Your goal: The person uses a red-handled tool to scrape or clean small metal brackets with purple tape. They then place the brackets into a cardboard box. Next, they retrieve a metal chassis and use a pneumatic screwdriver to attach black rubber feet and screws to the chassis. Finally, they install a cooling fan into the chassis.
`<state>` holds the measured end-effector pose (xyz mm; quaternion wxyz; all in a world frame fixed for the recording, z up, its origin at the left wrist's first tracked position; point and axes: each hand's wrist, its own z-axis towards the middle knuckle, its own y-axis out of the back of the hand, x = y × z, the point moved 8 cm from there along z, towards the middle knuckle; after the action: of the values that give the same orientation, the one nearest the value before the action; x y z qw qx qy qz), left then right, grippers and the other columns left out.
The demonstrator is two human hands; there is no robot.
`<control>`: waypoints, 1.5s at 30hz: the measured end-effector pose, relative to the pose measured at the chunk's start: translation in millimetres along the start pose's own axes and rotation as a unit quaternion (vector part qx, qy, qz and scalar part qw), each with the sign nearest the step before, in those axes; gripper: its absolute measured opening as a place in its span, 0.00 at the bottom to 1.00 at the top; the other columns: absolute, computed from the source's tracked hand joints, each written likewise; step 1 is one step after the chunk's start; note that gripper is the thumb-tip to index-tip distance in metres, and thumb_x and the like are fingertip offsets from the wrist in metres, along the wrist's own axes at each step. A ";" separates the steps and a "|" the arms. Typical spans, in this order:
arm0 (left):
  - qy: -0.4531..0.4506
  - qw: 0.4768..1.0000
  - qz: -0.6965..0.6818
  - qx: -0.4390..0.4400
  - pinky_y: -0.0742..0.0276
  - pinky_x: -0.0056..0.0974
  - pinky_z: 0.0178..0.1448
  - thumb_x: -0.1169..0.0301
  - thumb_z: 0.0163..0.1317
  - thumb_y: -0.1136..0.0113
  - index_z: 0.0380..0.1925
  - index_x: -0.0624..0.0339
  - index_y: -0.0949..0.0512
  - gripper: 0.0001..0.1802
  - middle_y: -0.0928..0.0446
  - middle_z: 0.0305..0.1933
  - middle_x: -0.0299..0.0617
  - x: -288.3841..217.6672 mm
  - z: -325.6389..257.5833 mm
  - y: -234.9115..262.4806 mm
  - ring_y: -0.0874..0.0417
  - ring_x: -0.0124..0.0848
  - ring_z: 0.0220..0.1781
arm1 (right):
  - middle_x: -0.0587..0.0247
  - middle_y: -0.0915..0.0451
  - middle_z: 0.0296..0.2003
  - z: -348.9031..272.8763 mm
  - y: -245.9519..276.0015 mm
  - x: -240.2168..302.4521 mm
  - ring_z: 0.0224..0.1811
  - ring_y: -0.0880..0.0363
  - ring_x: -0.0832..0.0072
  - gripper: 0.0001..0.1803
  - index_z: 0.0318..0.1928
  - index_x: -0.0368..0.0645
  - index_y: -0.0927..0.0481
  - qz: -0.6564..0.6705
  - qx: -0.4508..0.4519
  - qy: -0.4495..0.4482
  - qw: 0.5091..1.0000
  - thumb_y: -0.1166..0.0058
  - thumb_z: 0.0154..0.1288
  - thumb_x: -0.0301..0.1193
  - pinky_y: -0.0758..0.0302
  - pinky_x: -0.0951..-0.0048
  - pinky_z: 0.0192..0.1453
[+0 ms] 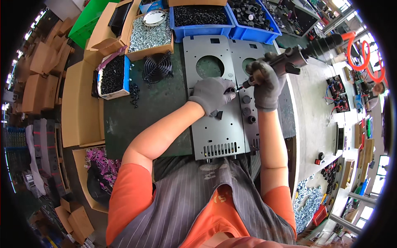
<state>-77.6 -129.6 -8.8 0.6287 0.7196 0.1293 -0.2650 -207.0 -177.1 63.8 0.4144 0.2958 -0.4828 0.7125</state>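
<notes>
Two grey metal panels (pixel 219 134) lie side by side, each with a large round cutout and rows of slots. My left hand (pixel 209 96), in a grey glove, rests over the nearer-left panel and pinches a small black round part (pixel 232 89), which looks like a rubber foot. Gripped in my gloved right hand (pixel 266 82) is a pneumatic screwdriver (pixel 289 60), held sideways with its bit pointing left at that part. Whether a screw sits on the bit is too small to tell. Several black rubber feet (pixel 247 111) sit on the right panel.
Left of the panels are a black fan guard (pixel 157 67), loose black screws (pixel 135 96) and a box of black screws (pixel 113 78). Behind stand a carton of silver screws (pixel 149 39) and blue bins (pixel 202 32). An orange coiled hose (pixel 360 62) trails off right.
</notes>
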 end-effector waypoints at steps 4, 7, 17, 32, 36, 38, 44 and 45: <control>-0.007 1.000 0.022 -0.022 0.24 0.47 0.46 0.51 0.60 0.45 0.43 0.50 0.22 0.19 0.21 0.42 0.43 -0.9 -1.5 0.4 0.19 0.43 0.44 | 0.57 0.26 0.26 -2.5 -21.3 -16.5 0.25 0.23 0.69 0.19 0.43 0.33 0.32 -0.098 0.030 -0.068 0.992 0.46 0.50 0.27 0.28 0.74 0.28; -0.005 0.999 0.039 -0.028 0.24 0.46 0.44 0.53 0.62 0.46 0.42 0.45 0.21 0.14 0.21 0.39 0.40 0.3 -0.1 0.1 0.19 0.41 0.42 | 0.57 0.26 0.26 -3.2 -30.3 -22.5 0.25 0.22 0.69 0.18 0.42 0.34 0.30 -0.130 0.058 -0.087 0.986 0.45 0.49 0.27 0.27 0.74 0.28; -0.006 0.999 0.035 -0.010 0.25 0.49 0.45 0.53 0.61 0.45 0.40 0.54 0.23 0.18 0.21 0.39 0.44 -1.4 0.4 -0.2 0.19 0.44 0.44 | 0.57 0.24 0.25 -2.2 -32.9 -31.1 0.22 0.22 0.72 0.19 0.41 0.34 0.28 -0.102 0.105 -0.105 0.984 0.43 0.47 0.27 0.27 0.76 0.25; 0.099 0.651 -0.753 0.022 0.39 0.20 0.22 0.59 0.68 0.50 0.50 0.62 0.28 0.19 0.29 0.31 0.32 23.2 -61.2 10.6 0.32 0.18 0.27 | 0.56 0.26 0.29 -40.9 -26.4 44.7 0.29 0.25 0.64 0.25 0.51 0.36 0.33 0.157 0.055 0.000 0.986 0.46 0.51 0.27 0.27 0.68 0.32; 0.088 0.647 -0.752 0.087 0.45 0.22 0.18 0.55 0.69 0.50 0.38 0.57 0.25 0.17 0.35 0.22 0.30 -8.5 -90.0 -21.1 0.39 0.19 0.20 | 0.61 0.27 0.33 -68.9 -29.1 71.9 0.34 0.30 0.68 0.26 0.55 0.41 0.34 0.191 0.124 0.058 0.972 0.47 0.55 0.35 0.34 0.66 0.40; 0.114 0.624 -0.766 0.104 0.47 0.23 0.16 0.53 0.69 0.51 0.31 0.55 0.28 0.17 0.38 0.19 0.30 -15.1 -101.2 -34.5 0.43 0.19 0.16 | 0.62 0.29 0.33 -78.0 -30.0 84.9 0.33 0.31 0.69 0.26 0.55 0.41 0.34 0.209 0.124 0.076 0.967 0.48 0.55 0.34 0.36 0.68 0.40; 0.124 0.615 -0.765 0.144 0.50 0.24 0.12 0.49 0.70 0.56 0.22 0.53 0.34 0.23 0.36 0.16 0.33 -40.0 -108.2 -56.6 0.41 0.19 0.12 | 0.61 0.30 0.30 -91.9 -32.0 103.2 0.31 0.30 0.68 0.26 0.56 0.42 0.36 0.253 0.145 0.067 0.954 0.48 0.57 0.32 0.30 0.70 0.31; 0.116 0.630 -0.755 0.142 0.49 0.25 0.12 0.50 0.70 0.57 0.23 0.53 0.34 0.23 0.36 0.15 0.33 -43.3 -108.6 -54.4 0.41 0.19 0.11 | 0.59 0.30 0.30 -93.1 -30.6 103.8 0.31 0.27 0.66 0.26 0.57 0.42 0.37 0.266 0.143 0.060 0.952 0.48 0.58 0.30 0.28 0.70 0.29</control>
<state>-117.9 -7.9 -23.2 0.0784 0.4757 0.6596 -0.5766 -232.2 -52.8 129.3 0.1918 0.1694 -0.4114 0.8748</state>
